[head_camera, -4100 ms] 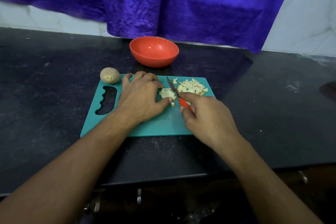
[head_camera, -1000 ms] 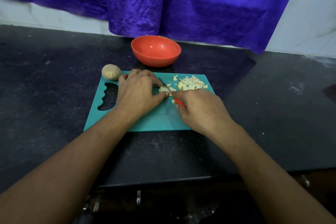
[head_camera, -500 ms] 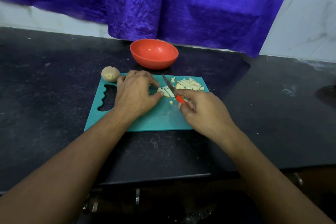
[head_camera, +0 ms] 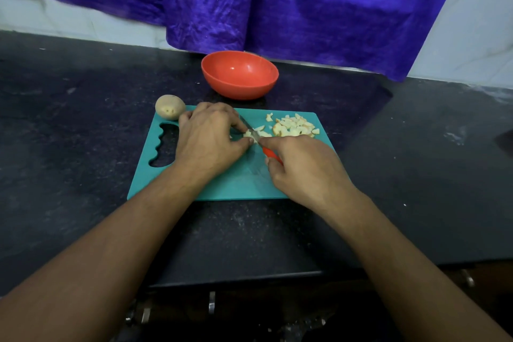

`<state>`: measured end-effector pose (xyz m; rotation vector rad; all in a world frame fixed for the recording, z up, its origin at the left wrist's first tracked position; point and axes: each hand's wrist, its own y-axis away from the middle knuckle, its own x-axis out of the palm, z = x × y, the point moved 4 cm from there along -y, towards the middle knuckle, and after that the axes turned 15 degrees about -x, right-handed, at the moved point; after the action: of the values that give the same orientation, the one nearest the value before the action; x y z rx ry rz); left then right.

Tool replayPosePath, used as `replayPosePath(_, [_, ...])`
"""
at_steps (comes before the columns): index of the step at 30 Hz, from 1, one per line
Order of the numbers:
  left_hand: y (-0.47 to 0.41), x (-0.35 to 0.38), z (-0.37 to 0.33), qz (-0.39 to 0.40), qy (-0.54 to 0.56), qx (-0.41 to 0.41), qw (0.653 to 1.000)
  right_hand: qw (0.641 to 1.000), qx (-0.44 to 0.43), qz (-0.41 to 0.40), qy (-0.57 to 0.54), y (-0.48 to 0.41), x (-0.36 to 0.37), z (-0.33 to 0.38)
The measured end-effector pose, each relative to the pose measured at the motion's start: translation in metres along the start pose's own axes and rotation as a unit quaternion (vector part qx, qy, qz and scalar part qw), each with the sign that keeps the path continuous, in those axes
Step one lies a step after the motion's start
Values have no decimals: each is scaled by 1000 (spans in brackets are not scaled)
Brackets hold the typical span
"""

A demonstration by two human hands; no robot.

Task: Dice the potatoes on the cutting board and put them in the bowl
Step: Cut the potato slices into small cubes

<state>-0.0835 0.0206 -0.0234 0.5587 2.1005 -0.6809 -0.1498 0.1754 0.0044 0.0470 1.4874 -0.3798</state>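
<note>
Fingers (head_camera: 238,124) of the left hand (head_camera: 206,141) are curled, knuckles up. The thumb and fingertips pinch a small potato piece (head_camera: 248,134) down on the cutting board (head_camera: 222,186). The right hand (head_camera: 305,169) grips a knife (head_camera: 270,155) by its red handle, with its fingers wrapped round it and the forefinger reaching forward to the base of the blade. The thin blade angles away and to the left, its edge down on the potato piece just beside the left thumb. Both bare forearms reach in from the near edge.

Beyond the board stands a red bowl (head_camera: 238,87), round, deep and glossy, with a spot of light on its inner wall. Diced potato (head_camera: 294,128) lies in a loose pile at the board's far right corner, as pale yellow, uneven cubes. A few stray bits lie between the pile and the blade. A whole potato (head_camera: 170,107), tan, oval and unpeeled, sits at the far left corner, touching the board's edge.

The board is teal, flat and rectangular, with a wavy grip slot cut in its left end. It lies on a black speckled stone surface (head_camera: 83,147). A crinkled purple cloth (head_camera: 305,8) hangs behind, over a white tiled wall (head_camera: 472,36).
</note>
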Motion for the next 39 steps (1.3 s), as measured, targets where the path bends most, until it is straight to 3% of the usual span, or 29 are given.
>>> replayPosePath(9, [3, -3, -2, 7, -4, -4, 1000, 999, -5, 40, -12, 16, -3, -8])
replayPosePath(13, [2, -4, -2, 21, 20, 0, 1000, 984, 34, -34, -171, 24, 2, -30])
replayPosePath(16, [2, -4, -1, 24, 32, -3, 999, 978, 47, -66, -195, 29, 3, -33])
replayPosePath(26, [4, -12, 3, -38, 71, -39, 996, 998, 5, -44, -51, 25, 4, 12])
replayPosePath(35, [5, -11, 0, -11, 58, -23, 998, 996, -9, -24, 82, 25, -6, 2])
replayPosePath(39, [5, -9, -2, -11, 46, -4, 999, 996, -12, -38, 82, 30, -7, -8])
